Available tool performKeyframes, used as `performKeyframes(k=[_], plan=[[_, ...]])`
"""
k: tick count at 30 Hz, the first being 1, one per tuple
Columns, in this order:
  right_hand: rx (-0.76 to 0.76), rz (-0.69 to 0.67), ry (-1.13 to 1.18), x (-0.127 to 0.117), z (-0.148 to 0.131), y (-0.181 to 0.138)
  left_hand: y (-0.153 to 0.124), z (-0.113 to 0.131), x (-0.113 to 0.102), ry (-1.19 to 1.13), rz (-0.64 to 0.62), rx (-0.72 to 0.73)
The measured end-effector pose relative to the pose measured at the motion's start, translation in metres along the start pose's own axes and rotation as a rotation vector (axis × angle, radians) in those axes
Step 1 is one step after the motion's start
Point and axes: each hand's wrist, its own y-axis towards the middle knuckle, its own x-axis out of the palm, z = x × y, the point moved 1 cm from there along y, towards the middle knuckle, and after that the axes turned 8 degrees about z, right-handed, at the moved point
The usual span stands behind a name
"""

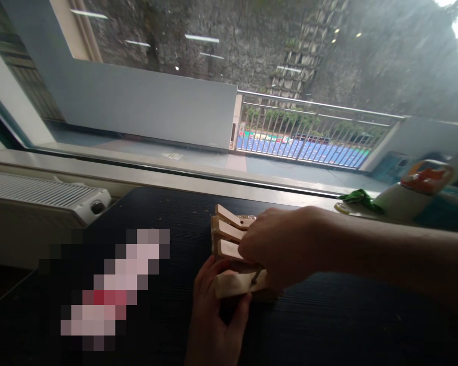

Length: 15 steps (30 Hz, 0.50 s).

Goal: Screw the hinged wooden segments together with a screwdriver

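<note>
A: State the position of the work.
B: A wooden base [214, 235] sits on the dark counter [168, 216], right of centre. It carries four pale strips, ordered from far to near, their left ends exposed. The right part is covered by the right hand [282, 249].

A: Describe the left hand [216, 315].
B: It enters from the near edge, wrist low. The fingers curl along the far side of the near strip [232, 285]; the thumb lies against its near side. The left grip is narrowed around that strip.

A: Describe the right hand.
B: The forearm extends in from the right, nearly level. The hand is bent over the strips, knuckles toward the left, fingers curled under. The fingertips are hidden; how far the right grip is closed, and on what, cannot be determined. A thin dark pin [256, 275] shows just beside it, at the near strip.

A: Surroundings?
B: Radiator [87, 203] at left; window sill [198, 179] on the far side; green wrapper [361, 198] at far right.
</note>
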Motion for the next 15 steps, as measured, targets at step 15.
performKeyframes(k=[15], plan=[[-0.123, 0.274, 0.039, 0.014, 0.011, -0.007, -0.001, 0.001, -0.001, -0.017, -0.03, -0.045]])
